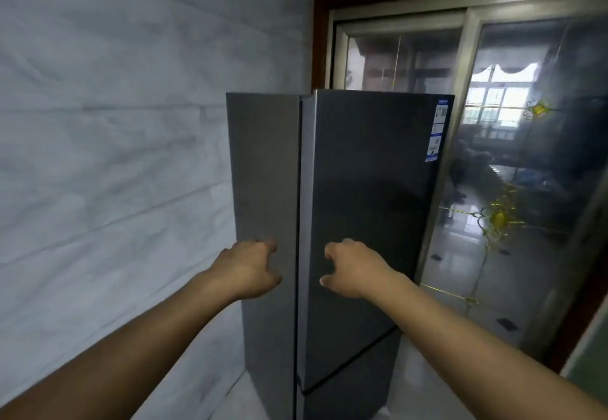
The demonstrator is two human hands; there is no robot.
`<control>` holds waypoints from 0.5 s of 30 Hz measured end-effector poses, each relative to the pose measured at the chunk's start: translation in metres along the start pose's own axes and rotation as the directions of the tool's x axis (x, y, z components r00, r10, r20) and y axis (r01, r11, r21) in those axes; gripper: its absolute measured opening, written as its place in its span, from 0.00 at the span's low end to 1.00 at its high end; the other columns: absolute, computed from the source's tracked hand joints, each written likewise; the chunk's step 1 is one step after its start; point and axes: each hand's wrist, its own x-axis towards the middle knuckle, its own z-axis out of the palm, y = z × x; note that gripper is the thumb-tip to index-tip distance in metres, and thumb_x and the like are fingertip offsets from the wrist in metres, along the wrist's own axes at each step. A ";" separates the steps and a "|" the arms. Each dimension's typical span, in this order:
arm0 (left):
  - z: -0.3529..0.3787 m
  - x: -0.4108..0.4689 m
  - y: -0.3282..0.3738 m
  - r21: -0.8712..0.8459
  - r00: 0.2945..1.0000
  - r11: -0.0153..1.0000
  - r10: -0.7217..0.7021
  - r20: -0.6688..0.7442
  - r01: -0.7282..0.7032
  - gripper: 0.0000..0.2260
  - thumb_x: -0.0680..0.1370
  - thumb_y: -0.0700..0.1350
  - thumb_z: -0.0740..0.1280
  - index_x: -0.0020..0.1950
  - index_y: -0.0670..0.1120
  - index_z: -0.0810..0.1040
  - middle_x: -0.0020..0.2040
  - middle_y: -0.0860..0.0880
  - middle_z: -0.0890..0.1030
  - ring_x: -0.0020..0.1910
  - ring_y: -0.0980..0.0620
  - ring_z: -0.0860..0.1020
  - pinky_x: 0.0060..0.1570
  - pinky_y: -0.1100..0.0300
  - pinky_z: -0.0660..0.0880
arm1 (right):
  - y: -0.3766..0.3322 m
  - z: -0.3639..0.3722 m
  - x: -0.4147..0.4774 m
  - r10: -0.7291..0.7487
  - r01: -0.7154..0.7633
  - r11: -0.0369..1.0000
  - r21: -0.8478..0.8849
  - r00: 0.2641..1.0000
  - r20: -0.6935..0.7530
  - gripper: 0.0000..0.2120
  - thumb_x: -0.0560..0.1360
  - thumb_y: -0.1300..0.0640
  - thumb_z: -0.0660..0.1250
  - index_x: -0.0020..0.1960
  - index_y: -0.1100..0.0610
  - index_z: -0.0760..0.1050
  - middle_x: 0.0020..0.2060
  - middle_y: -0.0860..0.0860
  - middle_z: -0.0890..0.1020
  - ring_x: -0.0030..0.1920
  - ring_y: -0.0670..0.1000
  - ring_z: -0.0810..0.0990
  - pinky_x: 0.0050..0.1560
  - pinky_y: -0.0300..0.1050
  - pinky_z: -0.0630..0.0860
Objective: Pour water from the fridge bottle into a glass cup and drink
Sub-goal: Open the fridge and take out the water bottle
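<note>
A pale grey marbled wall (108, 130) fills the left half of the view. To the right, a sliding glass door (513, 163) is set in a dark brown wooden frame (318, 41), with a metal inner frame and gold floral ornaments on the panes; a room with a bright window is reflected or seen through the glass, and which of the two cannot be told.

Between wall and door stands a tall dark grey fridge (371, 195), seen from its front left corner. Its side panel (263, 169) faces left, and its upper door (378, 222) faces right, with a seam low down dividing it from a lower door (345, 400). The upper door appears shut or at most slightly ajar; this cannot be settled. A white and blue label strip (437, 130) is stuck at the upper right edge of the door.

Both bare forearms are stretched forward. The left hand (250, 268) is laid against the side panel near the front corner, fingers curled, gripping nothing that can be seen. The right hand (352, 268) is held at the upper door near its left edge, fingers bent in a loose claw with thumb below; whether the door edge is actually grasped cannot be told.

The water bottle and the glass cup are not in view; the fridge interior is hidden.
</note>
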 end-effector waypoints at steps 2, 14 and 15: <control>-0.005 0.033 -0.017 -0.082 0.997 0.995 0.050 -0.058 -0.055 0.27 0.77 0.58 0.67 0.74 0.53 0.67 0.70 0.47 0.73 0.58 0.48 0.78 0.58 0.51 0.77 | -0.005 -0.002 0.028 0.031 -0.024 0.997 0.077 0.994 -0.104 0.21 0.75 0.45 0.69 0.64 0.52 0.72 0.57 0.52 0.74 0.56 0.52 0.75 0.55 0.52 0.79; 0.023 0.175 -0.020 -0.610 0.930 0.706 0.216 -0.298 -0.359 0.18 0.74 0.49 0.71 0.62 0.49 0.72 0.57 0.52 0.78 0.57 0.53 0.78 0.53 0.57 0.78 | 0.003 -0.013 0.138 -0.401 0.224 0.915 -0.337 0.608 -0.685 0.14 0.74 0.56 0.68 0.57 0.62 0.78 0.64 0.62 0.77 0.71 0.62 0.70 0.72 0.57 0.67; 0.029 0.181 -0.019 -0.628 0.933 0.696 0.191 -0.305 -0.348 0.17 0.74 0.49 0.71 0.60 0.49 0.72 0.55 0.52 0.78 0.54 0.53 0.79 0.48 0.59 0.78 | 0.005 -0.016 0.145 -0.445 0.221 0.891 -0.397 0.600 -0.665 0.13 0.75 0.56 0.68 0.57 0.62 0.79 0.64 0.63 0.77 0.72 0.63 0.69 0.73 0.58 0.65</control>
